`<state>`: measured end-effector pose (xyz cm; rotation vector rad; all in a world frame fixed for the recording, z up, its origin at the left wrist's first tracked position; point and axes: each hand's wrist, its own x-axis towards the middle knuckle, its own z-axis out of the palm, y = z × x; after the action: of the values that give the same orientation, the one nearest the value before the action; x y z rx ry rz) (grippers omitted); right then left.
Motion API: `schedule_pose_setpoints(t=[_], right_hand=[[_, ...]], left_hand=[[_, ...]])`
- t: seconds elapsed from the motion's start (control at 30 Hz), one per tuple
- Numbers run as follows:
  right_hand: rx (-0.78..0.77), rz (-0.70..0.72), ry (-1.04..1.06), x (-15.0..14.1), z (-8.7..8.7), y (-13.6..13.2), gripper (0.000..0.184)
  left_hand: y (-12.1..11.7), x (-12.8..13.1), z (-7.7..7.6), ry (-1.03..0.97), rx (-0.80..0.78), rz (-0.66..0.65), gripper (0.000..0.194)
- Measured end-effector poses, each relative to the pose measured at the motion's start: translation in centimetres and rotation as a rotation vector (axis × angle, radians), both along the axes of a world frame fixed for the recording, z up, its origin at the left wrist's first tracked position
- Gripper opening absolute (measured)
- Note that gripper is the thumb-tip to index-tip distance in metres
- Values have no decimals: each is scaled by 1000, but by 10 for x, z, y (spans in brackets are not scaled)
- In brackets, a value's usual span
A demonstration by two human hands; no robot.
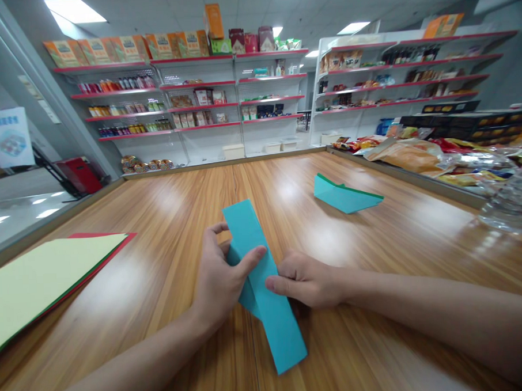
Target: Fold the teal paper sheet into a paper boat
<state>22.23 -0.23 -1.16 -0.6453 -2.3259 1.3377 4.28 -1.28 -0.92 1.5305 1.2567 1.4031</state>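
Observation:
A folded sheet of blue paper [282,327] is held tilted just above the wooden table, in the middle of the head view. It shows a long flat strip in front, with a smaller folded part sticking out behind on the left. My left hand [225,272] grips its left side, thumb on the front and fingers behind. From the right, my right hand [305,279] pinches the strip's edge, thumb on the front face and fingers curled behind. Beyond my right hand, a folded blue paper boat [347,196] with a green upper edge rests on the table.
Pale yellow, green and red paper sheets [52,268] lie stacked at the left of the wooden table [171,222]. A clear plastic container [514,202] stands at the right edge. Packaged snacks [432,156] lie beyond the table's right border. Stocked shelves [195,86] line the back.

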Motion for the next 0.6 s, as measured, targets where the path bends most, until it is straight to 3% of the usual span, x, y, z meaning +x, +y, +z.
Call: schedule_pose_setpoints(t=[0.1,0.27,0.5,0.6], right_hand=[[-23,38,3,-1,-1,-1,57],[-190,-80,22,-4,-1,-1,56],[-203,27,37,-3,0,-4,57],[-227,-32,17,-3,1,-4,58]], left_hand=[[3,0,0,108,-47,-60,35],[3,0,0,228,-45,-38,39],[-2,5,2,240,-57,-145,45],[-2,6,1,306,-33,-130,46]])
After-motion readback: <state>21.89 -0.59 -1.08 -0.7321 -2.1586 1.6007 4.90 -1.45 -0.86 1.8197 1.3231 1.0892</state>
